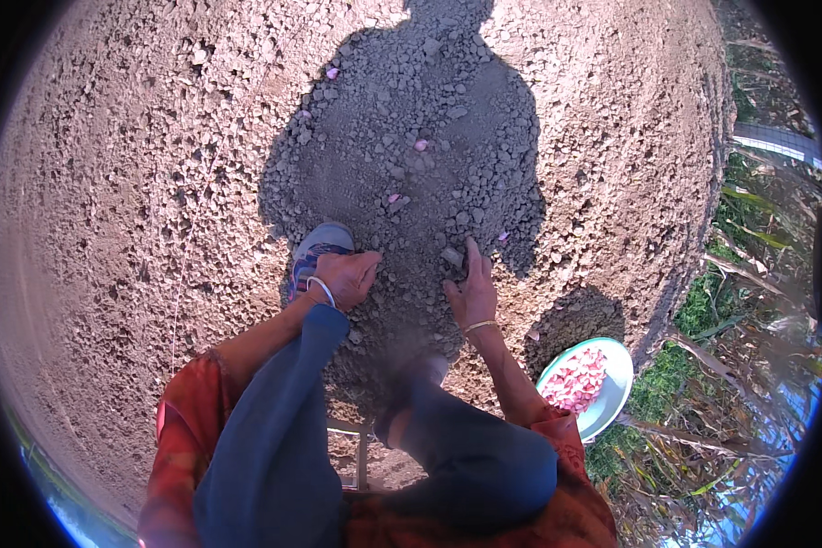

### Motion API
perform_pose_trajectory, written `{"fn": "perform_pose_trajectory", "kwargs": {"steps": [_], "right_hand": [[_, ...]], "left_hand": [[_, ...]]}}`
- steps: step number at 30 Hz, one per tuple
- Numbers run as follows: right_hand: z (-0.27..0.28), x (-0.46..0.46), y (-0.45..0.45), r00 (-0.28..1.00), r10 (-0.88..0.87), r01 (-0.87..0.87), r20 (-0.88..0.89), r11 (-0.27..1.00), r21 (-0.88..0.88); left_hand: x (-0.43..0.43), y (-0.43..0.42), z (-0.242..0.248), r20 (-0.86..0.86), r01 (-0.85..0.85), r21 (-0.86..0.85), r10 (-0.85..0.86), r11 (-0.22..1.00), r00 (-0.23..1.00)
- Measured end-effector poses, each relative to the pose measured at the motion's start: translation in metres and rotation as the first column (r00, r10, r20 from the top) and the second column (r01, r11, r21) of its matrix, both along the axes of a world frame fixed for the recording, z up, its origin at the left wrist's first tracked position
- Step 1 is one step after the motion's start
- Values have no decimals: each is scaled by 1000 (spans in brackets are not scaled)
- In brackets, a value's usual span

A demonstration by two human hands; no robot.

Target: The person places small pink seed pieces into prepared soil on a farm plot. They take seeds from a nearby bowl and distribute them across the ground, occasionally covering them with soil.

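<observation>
My left hand (346, 279) is curled into a loose fist in front of my shoe (320, 257); whether anything is inside it is hidden. My right hand (475, 291) is low over the loose soil (411, 274), thumb and fingers apart, beside a flat clod (452, 257). Just beyond its fingertips lies a pink garlic clove (503, 238). More single cloves lie farther out, among them one garlic clove (393, 198) and another garlic clove (420, 144). By my right elbow stands a pale green basin (613, 394) partly filled with pink garlic cloves (579, 380).
A thin string (186, 267) runs along the soil on the left. Dry stalks and green weeds (705, 363) border the plot on the right. Under me is part of a stool frame (362, 455). My shadow (411, 89) covers the ground ahead.
</observation>
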State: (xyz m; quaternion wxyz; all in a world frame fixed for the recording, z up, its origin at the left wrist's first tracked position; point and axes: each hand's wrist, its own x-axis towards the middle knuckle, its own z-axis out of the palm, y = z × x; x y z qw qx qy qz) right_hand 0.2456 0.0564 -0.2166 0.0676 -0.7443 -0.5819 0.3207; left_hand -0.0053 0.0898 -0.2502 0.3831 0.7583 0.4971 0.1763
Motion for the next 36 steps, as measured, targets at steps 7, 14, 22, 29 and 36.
{"fn": "perform_pose_trajectory", "kwargs": {"steps": [7, 14, 22, 29, 36], "right_hand": [[-10, -42, 53, 996, -85, 85, 15, 996, 4], [-12, -81, 97, 966, 166, -149, -196, 984, 102], [-2, -88, 107, 871, 480, -383, -103, 796, 468], [24, -88, 47, 908, 338, -226, -249, 894, 388], [21, -81, 30, 939, 206, -89, -275, 919, 384]], "left_hand": [[0, -2, -1, -3, -20, -6, 20, 1000, 1000], [-2, 1, 3, -6, -38, -56, 38, 998, 999], [-8, 35, 12, 179, -217, -861, 673, 460, 717], [10, 41, 26, 183, 85, -983, 861, 162, 475], [33, 29, 26, 119, 154, -987, 849, 45, 515]]}}
